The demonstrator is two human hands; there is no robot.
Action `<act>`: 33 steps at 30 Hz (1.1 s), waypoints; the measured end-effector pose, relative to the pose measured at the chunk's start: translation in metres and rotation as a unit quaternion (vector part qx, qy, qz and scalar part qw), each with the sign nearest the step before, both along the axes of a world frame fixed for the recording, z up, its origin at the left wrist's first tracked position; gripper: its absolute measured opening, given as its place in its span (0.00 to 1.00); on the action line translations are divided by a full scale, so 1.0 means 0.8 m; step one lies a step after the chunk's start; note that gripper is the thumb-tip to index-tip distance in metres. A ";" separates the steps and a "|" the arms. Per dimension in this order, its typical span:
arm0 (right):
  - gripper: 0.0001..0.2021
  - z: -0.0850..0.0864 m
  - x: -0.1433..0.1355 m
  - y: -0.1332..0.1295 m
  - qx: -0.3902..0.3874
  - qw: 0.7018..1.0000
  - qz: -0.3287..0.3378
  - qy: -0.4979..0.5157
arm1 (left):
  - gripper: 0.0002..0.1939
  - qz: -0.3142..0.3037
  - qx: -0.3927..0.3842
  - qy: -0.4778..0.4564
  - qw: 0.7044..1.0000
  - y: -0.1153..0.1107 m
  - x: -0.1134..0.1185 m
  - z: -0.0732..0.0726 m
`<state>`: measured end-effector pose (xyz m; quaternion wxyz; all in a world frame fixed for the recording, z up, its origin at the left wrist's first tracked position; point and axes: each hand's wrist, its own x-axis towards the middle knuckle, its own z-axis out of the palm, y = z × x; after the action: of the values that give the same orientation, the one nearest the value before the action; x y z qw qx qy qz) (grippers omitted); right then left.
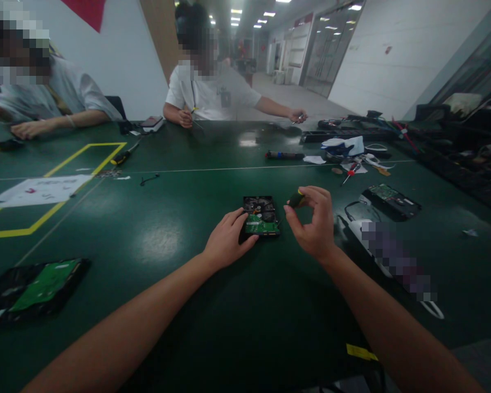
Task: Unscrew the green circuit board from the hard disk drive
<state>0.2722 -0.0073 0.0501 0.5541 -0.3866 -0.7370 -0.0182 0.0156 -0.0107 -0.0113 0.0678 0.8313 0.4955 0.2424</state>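
A hard drive with a green circuit board [263,224] lies on the green table [180,305] in front of me. My left hand [230,238] rests against its left side, with the fingers on the edge and the thumb near the lower edge. To the right of the drive, my right hand [314,222] pinches the dark green and yellow handle of a screwdriver [296,200] between thumb and fingers. The screwdriver's shaft is hard to make out; it seems to point down toward the drive's right side.
Another drive [45,284] lies at the left, and one more [390,200] at the right, above a blurred white-edged object [393,256]. Farther back are a yellow-black screwdriver [125,154], a dark cylindrical tool [285,155] and cables. Two people sit across the table.
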 end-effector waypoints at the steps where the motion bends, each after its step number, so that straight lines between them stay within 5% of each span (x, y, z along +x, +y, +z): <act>1: 0.31 0.000 0.000 0.000 0.001 1.000 -0.005 0.003 | 0.35 0.000 0.000 0.001 1.000 0.000 0.000 0.000; 12: 0.32 -0.002 -0.001 0.001 -0.013 0.998 0.048 0.029 | 0.34 -0.001 0.005 -0.004 1.000 -0.001 0.000 0.001; 33: 0.34 0.008 -0.002 -0.008 -0.007 0.999 -0.014 -0.047 | 0.34 -0.003 0.003 -0.008 1.000 -0.001 0.000 0.001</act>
<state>0.2705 -0.0134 0.0565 0.5163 -0.3993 -0.7566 -0.0390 0.0156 -0.0112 -0.0108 0.0695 0.8311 0.4917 0.2504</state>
